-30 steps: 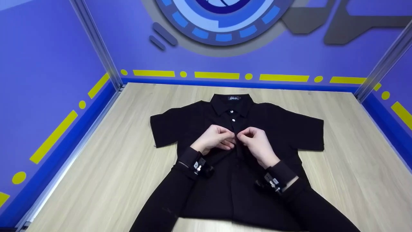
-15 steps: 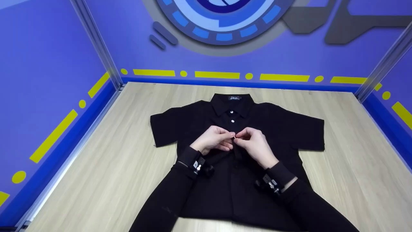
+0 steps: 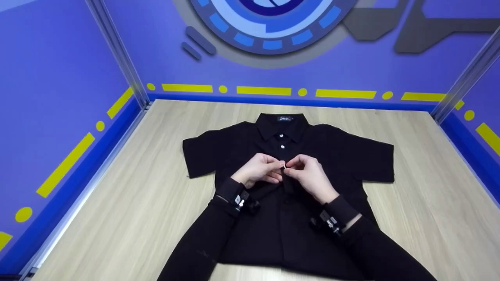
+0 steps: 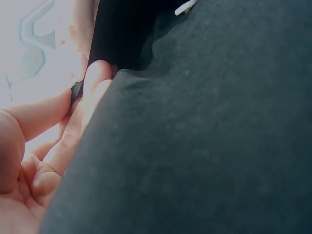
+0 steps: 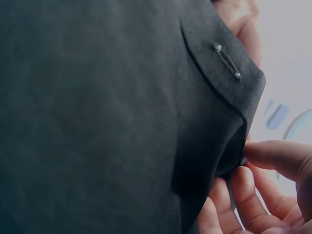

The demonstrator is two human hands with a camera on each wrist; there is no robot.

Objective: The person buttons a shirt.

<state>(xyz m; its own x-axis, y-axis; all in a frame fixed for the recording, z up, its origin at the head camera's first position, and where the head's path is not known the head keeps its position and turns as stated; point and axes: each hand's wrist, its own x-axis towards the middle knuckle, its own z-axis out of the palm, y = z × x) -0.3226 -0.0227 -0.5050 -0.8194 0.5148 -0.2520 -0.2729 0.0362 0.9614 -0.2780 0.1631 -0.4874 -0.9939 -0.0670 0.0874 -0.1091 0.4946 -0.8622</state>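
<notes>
A black short-sleeved shirt lies front up, its collar at the far side. Two white buttons show below the collar, the lower button just beyond the hands. At mid-chest my left hand pinches the front edge between thumb and index finger, the other fingers bent beneath. My right hand pinches the cloth right beside it. Between the fingertips shows a small white button. In the right wrist view, a buttonhole shows on the lifted placket. A white button is at the top of the left wrist view.
The shirt lies on a pale wood-grain table. Blue printed panels stand at the back and both sides, with metal posts at the corners. A small camera is strapped to each wrist.
My right hand has moved slightly left and down, so the fingertips of both hands now meet. A white button has come into sight between them. Over the last half second the hands barely move.
</notes>
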